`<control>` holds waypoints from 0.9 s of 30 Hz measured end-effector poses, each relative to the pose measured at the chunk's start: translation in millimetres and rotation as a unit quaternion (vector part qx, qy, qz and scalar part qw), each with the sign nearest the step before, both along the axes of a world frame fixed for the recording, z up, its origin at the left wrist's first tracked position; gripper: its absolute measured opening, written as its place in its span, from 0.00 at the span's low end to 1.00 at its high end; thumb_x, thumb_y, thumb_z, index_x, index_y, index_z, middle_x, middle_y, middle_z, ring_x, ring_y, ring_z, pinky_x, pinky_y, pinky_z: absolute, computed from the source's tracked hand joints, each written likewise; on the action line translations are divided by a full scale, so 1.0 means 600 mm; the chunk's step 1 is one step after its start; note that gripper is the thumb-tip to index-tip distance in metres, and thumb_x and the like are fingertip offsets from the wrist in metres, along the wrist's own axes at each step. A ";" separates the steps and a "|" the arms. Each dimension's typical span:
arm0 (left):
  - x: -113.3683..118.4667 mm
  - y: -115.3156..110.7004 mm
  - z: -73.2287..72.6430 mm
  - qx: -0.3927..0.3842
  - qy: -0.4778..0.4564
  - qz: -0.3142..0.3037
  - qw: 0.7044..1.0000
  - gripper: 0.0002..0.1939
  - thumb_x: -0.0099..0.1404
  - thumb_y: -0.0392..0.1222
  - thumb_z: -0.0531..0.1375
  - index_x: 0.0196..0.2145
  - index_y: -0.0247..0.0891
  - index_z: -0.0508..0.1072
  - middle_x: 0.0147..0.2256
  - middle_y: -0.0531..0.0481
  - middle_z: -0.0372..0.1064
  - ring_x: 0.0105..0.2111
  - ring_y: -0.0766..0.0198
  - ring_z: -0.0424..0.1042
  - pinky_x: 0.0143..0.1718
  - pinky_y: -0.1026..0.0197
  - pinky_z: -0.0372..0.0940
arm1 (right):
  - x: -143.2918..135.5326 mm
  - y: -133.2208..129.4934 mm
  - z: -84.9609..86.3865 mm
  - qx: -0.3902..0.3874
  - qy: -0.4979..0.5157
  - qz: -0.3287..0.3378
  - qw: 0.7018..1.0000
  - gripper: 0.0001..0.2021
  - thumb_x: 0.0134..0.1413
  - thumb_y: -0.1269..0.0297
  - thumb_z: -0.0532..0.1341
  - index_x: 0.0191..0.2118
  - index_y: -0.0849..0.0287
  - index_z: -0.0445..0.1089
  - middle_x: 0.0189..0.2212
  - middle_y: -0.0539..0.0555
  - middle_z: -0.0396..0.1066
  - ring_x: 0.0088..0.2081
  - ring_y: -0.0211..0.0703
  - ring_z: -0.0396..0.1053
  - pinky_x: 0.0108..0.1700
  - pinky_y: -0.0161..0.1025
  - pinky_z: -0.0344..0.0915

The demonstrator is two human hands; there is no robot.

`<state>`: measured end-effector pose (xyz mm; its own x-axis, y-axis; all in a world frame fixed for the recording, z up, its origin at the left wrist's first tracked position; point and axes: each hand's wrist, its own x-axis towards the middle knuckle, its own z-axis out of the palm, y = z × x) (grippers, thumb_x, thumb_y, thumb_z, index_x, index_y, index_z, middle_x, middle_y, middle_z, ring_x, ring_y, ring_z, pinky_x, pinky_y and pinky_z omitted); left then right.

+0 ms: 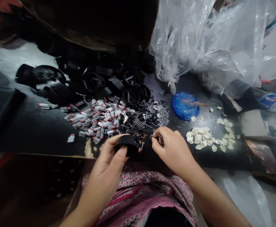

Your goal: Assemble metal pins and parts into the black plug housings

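A round black plastic part [129,144] is gripped in my left hand [111,157], with the thumb on its near side, above the table's front edge. My right hand [167,143] is pinched just right of it, on a small metallic piece [157,134] too small to make out fully. A small screw-like piece [142,145] shows at the right side of the black part. Beyond my hands lie a heap of grey and white pieces with red bands [100,118], a pile of dark springs [138,121] and a pile of small metal parts [160,110].
A blue round dish [185,106] with a brown stick [200,104] stands behind my right hand. Cream-coloured flat pieces [201,137] lie to the right. Black housings [94,82] fill the back left. Clear plastic bags [187,37] hang over the back right, near a white box [258,124].
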<state>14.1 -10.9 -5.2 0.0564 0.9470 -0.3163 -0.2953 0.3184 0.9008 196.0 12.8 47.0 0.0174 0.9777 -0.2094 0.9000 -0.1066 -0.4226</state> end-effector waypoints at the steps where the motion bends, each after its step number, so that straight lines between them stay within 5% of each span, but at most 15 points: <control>1: 0.007 -0.001 0.000 -0.032 -0.033 -0.008 0.999 0.12 0.68 0.44 0.60 0.49 0.50 0.72 0.46 0.55 0.76 0.47 0.61 0.74 0.52 0.59 0.68 | -0.004 0.005 -0.004 0.004 -0.043 0.017 0.999 0.04 0.60 0.65 0.59 0.35 0.58 0.68 0.37 0.55 0.76 0.36 0.47 0.70 0.43 0.46 0.57; 8: 0.024 0.009 0.016 -0.102 -0.125 -0.005 0.987 0.12 0.65 0.43 0.63 0.47 0.46 0.74 0.46 0.52 0.76 0.49 0.59 0.74 0.55 0.57 0.67 | -0.011 0.008 -0.021 0.021 -0.116 0.073 0.990 0.06 0.62 0.68 0.57 0.34 0.60 0.70 0.33 0.55 0.77 0.32 0.46 0.70 0.41 0.45 0.53; 15: 0.037 0.013 0.025 -0.151 -0.164 -0.004 0.975 0.11 0.65 0.42 0.64 0.46 0.43 0.75 0.46 0.49 0.77 0.49 0.58 0.74 0.52 0.58 0.70 | 0.001 -0.020 -0.018 0.145 0.070 0.080 0.984 0.02 0.56 0.71 0.63 0.33 0.58 0.71 0.28 0.48 0.74 0.31 0.39 0.66 0.38 0.38 0.54; 23: 0.041 0.010 0.024 -0.156 -0.226 0.003 0.962 0.06 0.67 0.40 0.63 0.41 0.40 0.78 0.42 0.47 0.80 0.45 0.60 0.78 0.51 0.57 0.71 | 0.002 -0.031 -0.011 0.180 0.170 0.029 0.968 0.03 0.59 0.68 0.63 0.33 0.58 0.71 0.28 0.47 0.72 0.31 0.38 0.66 0.39 0.39 0.55; 27: 0.041 0.008 0.026 -0.156 -0.201 -0.018 0.967 0.11 0.65 0.41 0.64 0.46 0.44 0.77 0.46 0.50 0.79 0.47 0.60 0.77 0.52 0.61 0.70 | 0.001 -0.033 -0.006 0.214 0.190 0.052 0.957 0.03 0.59 0.71 0.62 0.33 0.58 0.70 0.27 0.47 0.72 0.30 0.37 0.66 0.39 0.39 0.56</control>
<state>38.4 -6.1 10.4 0.2647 0.8043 -0.5319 -0.5856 0.5723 0.5740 196.6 -7.1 43.5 -0.0822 0.9676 0.2388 0.6685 0.2312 -0.7069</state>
